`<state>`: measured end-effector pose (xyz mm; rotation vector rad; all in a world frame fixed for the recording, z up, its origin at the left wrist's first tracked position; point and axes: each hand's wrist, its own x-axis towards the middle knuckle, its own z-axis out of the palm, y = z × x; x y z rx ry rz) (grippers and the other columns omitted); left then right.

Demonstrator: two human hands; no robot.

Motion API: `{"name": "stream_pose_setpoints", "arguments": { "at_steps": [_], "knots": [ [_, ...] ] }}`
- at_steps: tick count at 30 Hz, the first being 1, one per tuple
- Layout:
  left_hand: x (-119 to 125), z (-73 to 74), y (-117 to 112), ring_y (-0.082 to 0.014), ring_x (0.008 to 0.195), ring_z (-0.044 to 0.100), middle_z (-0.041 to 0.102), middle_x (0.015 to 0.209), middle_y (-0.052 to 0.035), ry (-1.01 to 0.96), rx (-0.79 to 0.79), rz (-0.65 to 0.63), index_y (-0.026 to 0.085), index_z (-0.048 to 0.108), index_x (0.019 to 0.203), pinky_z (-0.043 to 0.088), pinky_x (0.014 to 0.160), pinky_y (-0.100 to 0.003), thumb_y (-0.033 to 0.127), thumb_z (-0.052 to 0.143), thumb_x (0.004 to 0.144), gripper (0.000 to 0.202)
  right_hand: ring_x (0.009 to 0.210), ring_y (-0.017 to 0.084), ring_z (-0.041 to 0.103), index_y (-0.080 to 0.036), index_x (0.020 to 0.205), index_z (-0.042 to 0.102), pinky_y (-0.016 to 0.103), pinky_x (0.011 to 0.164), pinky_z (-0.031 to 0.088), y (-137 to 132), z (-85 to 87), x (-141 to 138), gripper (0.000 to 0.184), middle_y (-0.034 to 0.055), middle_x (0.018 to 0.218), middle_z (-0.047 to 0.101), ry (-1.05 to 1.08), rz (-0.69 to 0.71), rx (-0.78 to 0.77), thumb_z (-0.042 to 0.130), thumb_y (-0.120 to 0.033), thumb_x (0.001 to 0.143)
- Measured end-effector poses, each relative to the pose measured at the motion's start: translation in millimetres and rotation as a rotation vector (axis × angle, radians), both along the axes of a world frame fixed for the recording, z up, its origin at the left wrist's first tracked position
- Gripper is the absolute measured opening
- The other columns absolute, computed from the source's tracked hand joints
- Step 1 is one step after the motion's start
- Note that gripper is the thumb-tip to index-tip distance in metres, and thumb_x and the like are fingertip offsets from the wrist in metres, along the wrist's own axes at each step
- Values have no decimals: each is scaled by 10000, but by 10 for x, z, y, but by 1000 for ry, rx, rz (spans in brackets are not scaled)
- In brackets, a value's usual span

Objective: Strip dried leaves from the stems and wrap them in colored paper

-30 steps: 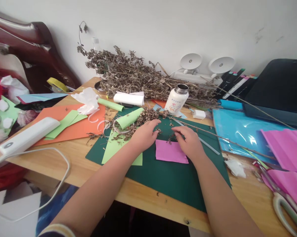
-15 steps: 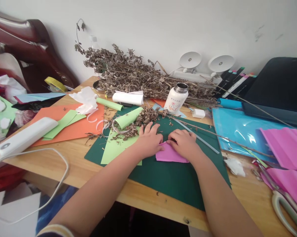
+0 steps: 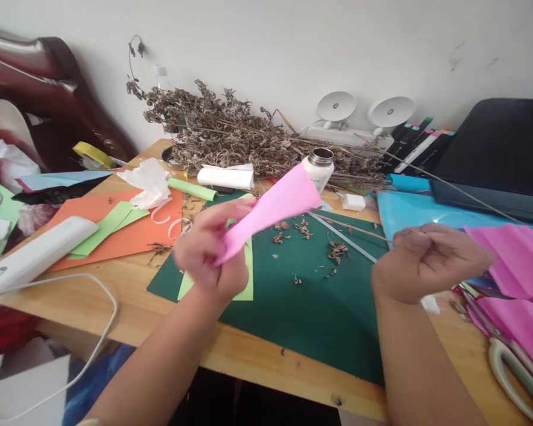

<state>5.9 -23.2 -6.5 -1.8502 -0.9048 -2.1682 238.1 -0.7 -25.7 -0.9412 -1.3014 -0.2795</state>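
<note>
Their left hand (image 3: pixel 213 248) is up, curled into kind of a pinch; right hand (image 3: pixel 428 260) is bunched up too, well apart, bare forearms (image 3: pixel 419 361) angling in from below.

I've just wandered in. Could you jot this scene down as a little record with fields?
Left grip: closed on a pink paper, held up off the table
Right grip: fingers bunched together where the dry stem meets them; whether they hold it is unclear
Work surface: green mat on the table
On the mat: dried leaf bits, scattered
Behind: white bottle, upright, no lid on; dried branches heaped by the wall
Far right: scissors
</note>
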Motion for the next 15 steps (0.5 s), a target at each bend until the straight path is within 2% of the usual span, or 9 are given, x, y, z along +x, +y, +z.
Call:
{"name": "stream_pose_setpoints", "arguments": {
  "at_steps": [2,3,4,7,8,10,12,14,15],
  "knots": [
    [6,-3,-58,-175,1028,450,534,958,22,303,-89,28,280,373,797,353,856,-463,326,301,814,87,594,143,466,-218,822,463,330,557,381,27,-21,23,64,5,627,390,39,-137,168,432,-251,778],
    [51,-32,-62,-191,1112,372,528,1010,19,517,-258,40,286,406,815,278,915,-493,353,303,810,123,644,160,488,-215,848,477,342,584,391,57,-46,19,88,20,659,430,-25,-156,158,431,-234,775],
    [118,-75,-50,-215,1142,335,540,1017,5,601,-337,30,273,448,812,225,937,-514,351,341,796,133,701,175,501,-211,866,492,357,621,396,94,-79,6,118,36,698,470,-115,-160,112,414,-215,778],
    [347,-219,46,-262,1052,425,599,914,-14,758,-449,-31,219,532,725,174,915,-563,401,409,760,223,841,203,515,-202,817,559,396,738,380,217,-190,-54,188,55,834,577,-590,-13,-272,380,-189,764],
    [396,-247,79,-258,1013,455,610,878,-17,894,-538,-79,204,544,696,171,904,-569,430,375,769,292,876,207,514,-208,838,574,407,770,366,245,-220,-66,212,48,889,593,-644,-13,-401,380,-184,756],
    [431,-253,117,-201,847,541,618,722,-18,1005,-678,-82,177,547,638,256,874,-502,416,273,810,402,875,203,531,-202,858,594,381,766,379,269,-257,-58,238,44,913,614,-649,-44,-518,393,-182,733],
    [423,-214,92,-150,651,559,589,592,-24,1042,-727,-46,159,540,596,372,743,-387,369,189,835,474,783,185,567,-187,826,613,332,709,416,250,-268,-23,242,38,805,645,-595,-63,-565,399,-178,712],
    [444,-172,-12,-139,529,531,565,528,-33,1119,-637,-110,160,536,560,373,554,-305,372,186,832,491,708,170,582,-176,787,621,297,665,436,205,-253,0,241,27,696,650,-561,-44,-565,396,-175,702],
    [480,-156,-95,-141,503,522,561,515,-33,1201,-548,-209,167,535,542,340,493,-285,392,217,822,480,704,167,583,-171,785,622,289,664,440,176,-231,-5,244,28,685,650,-559,-30,-553,392,-174,703]
  ]
}}
